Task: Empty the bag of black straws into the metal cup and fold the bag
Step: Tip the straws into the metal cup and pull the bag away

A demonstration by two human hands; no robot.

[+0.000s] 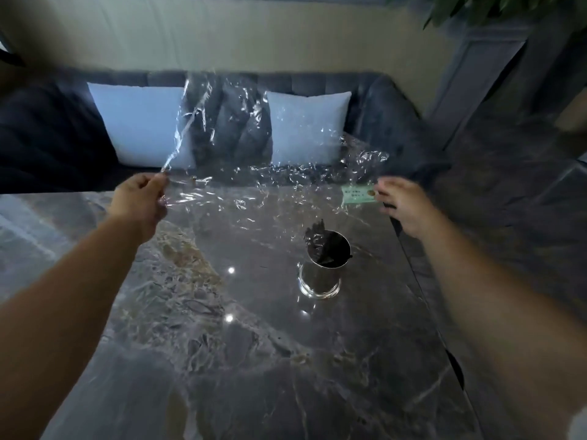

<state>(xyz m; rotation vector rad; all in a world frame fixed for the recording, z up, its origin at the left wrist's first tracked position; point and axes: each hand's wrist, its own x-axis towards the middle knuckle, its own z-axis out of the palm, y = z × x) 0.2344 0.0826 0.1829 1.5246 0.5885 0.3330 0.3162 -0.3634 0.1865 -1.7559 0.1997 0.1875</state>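
Note:
A clear, crinkled plastic bag (254,173) hangs stretched in the air above the far half of the table. My left hand (139,200) pinches its left edge. My right hand (401,203) pinches its right edge beside a small green label (357,195). The bag looks empty. Below it, right of centre, stands the shiny metal cup (320,277) on the table, upright, with black straws (317,241) sticking out of its mouth toward the left rim.
The dark marble table (222,344) fills the lower view; its right edge runs diagonally past the cup. Behind it is a dark sofa (57,131) with two pale cushions (139,122). A leafy plant (495,7) hangs at the top right.

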